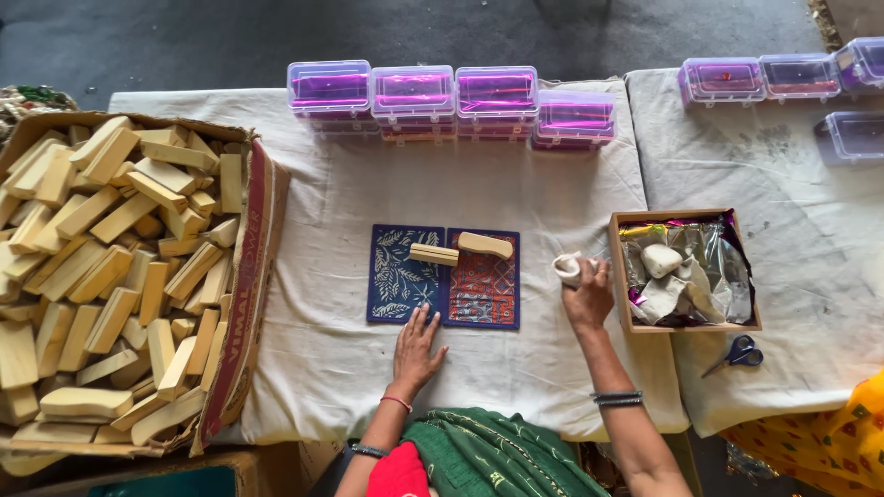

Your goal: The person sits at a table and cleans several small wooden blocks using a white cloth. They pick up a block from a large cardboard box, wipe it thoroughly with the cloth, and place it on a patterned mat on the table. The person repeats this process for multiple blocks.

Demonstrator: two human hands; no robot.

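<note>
My left hand (416, 348) lies flat on the white cloth (322, 368), fingers spread, palm down, holding nothing; the fingertips just touch the lower edge of the printed pads, at about 6 o'clock from them. My right hand (589, 296) is closed around a small white cloth bundle (567, 268), which pokes out at the hand's 10 o'clock; thumb and fingers are wrapped tight on it.

Centre of the work: two printed fabric squares side by side and touching, a blue leaf-pattern one (403, 273) on the left and a red-and-blue one (484, 281) on the right. Two pale wooden blocks (460, 248) lie across their top edge, one straddling the seam, the other rounded at the end.

At 3 o'clock from the squares, just beside my right hand, an open cardboard box (619, 276) holds shiny foil wrappers and more white bundles. Blue-handled scissors (737, 353) lie at 5 o'clock from that box. At 9 o'clock, a large carton (247, 304) is heaped with wooden blocks. At 12 o'clock, a row of closed clear plastic cases with purple linings (414, 97); more of the same at 2 o'clock.

Judgement: this set looks partly laid out, with squares and blocks down and the bundle in hand not yet placed. The full carton suggests much remains. I cannot tell whether the cases are filled.
</note>
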